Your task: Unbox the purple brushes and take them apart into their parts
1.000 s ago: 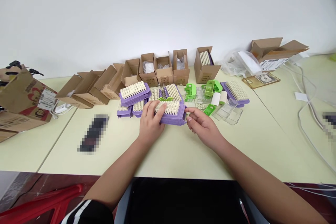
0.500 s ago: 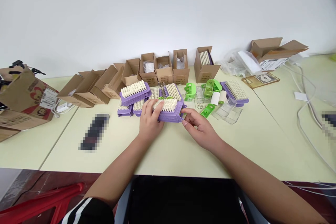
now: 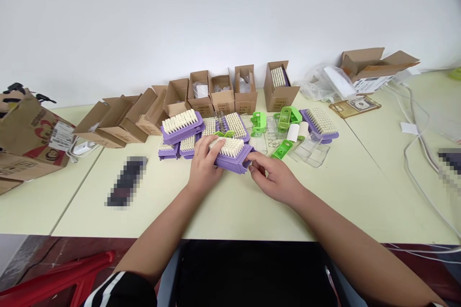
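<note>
The purple plastic scrubbing brush with cream bristles (image 3: 230, 156) has turned slightly clockwise, held by the left hand (image 3: 205, 165) in a full grip, the right hand (image 3: 273, 177) pinching its end in a narrow grip.

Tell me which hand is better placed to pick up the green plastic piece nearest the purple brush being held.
Probably the right hand: it is nearest the green plastic piece, while the left hand is wrapped around the purple brush and farther away.
</note>
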Demonstrator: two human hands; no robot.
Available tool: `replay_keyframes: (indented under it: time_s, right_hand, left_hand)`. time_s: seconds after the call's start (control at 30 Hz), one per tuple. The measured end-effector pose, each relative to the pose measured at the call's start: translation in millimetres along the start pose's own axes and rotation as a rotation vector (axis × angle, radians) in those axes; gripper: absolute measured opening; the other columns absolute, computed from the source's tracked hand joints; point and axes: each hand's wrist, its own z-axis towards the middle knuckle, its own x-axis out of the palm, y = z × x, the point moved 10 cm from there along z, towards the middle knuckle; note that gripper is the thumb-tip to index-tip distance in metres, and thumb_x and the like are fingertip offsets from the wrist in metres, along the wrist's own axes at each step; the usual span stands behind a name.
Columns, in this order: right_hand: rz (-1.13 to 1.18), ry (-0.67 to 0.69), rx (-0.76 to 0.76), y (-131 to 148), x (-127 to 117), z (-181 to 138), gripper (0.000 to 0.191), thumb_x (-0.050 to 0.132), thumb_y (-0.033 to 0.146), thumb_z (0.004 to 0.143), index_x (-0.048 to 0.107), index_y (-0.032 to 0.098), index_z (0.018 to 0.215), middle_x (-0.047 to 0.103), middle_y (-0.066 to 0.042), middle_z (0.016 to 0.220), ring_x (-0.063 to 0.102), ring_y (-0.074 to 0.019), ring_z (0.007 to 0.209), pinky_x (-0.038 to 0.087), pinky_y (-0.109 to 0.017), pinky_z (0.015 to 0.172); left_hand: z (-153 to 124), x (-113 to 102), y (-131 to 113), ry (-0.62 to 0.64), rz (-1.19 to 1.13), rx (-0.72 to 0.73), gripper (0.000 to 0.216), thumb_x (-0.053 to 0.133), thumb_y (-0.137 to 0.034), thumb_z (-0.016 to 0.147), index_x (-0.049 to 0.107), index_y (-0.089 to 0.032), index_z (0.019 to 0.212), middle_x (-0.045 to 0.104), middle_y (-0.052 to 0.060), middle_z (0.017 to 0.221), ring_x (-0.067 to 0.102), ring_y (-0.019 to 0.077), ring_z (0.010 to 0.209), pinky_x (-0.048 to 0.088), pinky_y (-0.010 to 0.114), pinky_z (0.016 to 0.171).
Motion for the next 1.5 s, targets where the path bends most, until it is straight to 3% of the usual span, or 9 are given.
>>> replay_keyframes:
  time_s: [0.43, 0.57, 0.67, 0.8, 0.97, 1.17, 1.5]
  right_hand:
    - [0.009, -0.157, -0.062, 2, -16, -5, 0.016, 0.058, 0.023, 0.102, 0.066, 0.029, 0.113, 0.061, 0.001, 0.076, 0.056, -0.0194, 0.065, 0.047, -0.035, 0.067]
    - [0.0, -0.132, -0.061, 3, -15, -5, 0.021, 0.067, 0.034, 0.103, 0.064, 0.031, 0.123, 0.064, -0.001, 0.085, 0.059, -0.0204, 0.07, 0.051, -0.038, 0.07]
    - [0.008, -0.16, -0.108, 9, -16, -5, 0.029, 0.078, 0.041, 0.099, 0.065, 0.032, 0.123, 0.067, -0.004, 0.099, 0.062, -0.0229, 0.081, 0.056, -0.041, 0.075]
    - [0.051, -0.288, -0.107, 10, -22, -4, 0.033, 0.088, 0.046, 0.092, 0.069, 0.032, 0.116, 0.064, -0.011, 0.123, 0.065, -0.0305, 0.113, 0.063, -0.044, 0.081]
    - [0.144, -0.371, -0.035, -1, -23, -5, 0.023, 0.082, 0.043, 0.097, 0.067, 0.031, 0.109, 0.063, -0.014, 0.142, 0.053, -0.0351, 0.15, 0.066, -0.05, 0.096]
    - [0.193, -0.36, -0.038, -2, -24, -3, 0.023, 0.083, 0.042, 0.097, 0.067, 0.029, 0.109, 0.072, -0.012, 0.139, 0.065, -0.0336, 0.139, 0.06, -0.052, 0.104]
    - [0.219, -0.46, -0.068, 0, -45, -10, 0.021, 0.08, 0.041, 0.1, 0.063, 0.031, 0.109, 0.073, -0.011, 0.139, 0.066, -0.0347, 0.139, 0.057, -0.052, 0.102]
  left_hand:
    - [0, -4, 3, -0.011, -0.013, -0.036, 0.065, 0.067, -0.008, 0.093, 0.055, -0.027, 0.155, 0.062, 0.019, 0.147, 0.057, 0.0354, 0.143, 0.047, 0.059, 0.122]
    - [2, -7, 6, -0.017, -0.003, -0.06, 0.067, 0.07, -0.011, 0.093, 0.054, -0.027, 0.157, 0.062, 0.019, 0.147, 0.058, 0.036, 0.141, 0.047, 0.059, 0.122]
    - [2, -8, 4, -0.023, -0.001, -0.05, 0.069, 0.069, -0.01, 0.093, 0.053, -0.028, 0.157, 0.063, 0.018, 0.146, 0.058, 0.036, 0.141, 0.048, 0.059, 0.122]
    - [1, -7, 3, -0.019, 0.026, -0.048, 0.07, 0.068, -0.009, 0.092, 0.054, -0.027, 0.158, 0.062, 0.019, 0.147, 0.057, 0.0366, 0.142, 0.048, 0.059, 0.122]
    - [0, -5, 0, -0.013, 0.082, -0.033, 0.069, 0.068, -0.009, 0.092, 0.055, -0.027, 0.157, 0.062, 0.019, 0.146, 0.056, 0.0383, 0.143, 0.048, 0.061, 0.122]
    - [1, -6, -1, -0.008, 0.087, -0.039, 0.065, 0.066, -0.009, 0.094, 0.056, -0.025, 0.156, 0.063, 0.02, 0.145, 0.057, 0.0376, 0.143, 0.049, 0.059, 0.122]
    - [1, -9, 7, -0.005, 0.078, -0.095, 0.065, 0.067, -0.012, 0.094, 0.056, -0.027, 0.156, 0.063, 0.018, 0.147, 0.057, 0.0376, 0.143, 0.047, 0.06, 0.123]
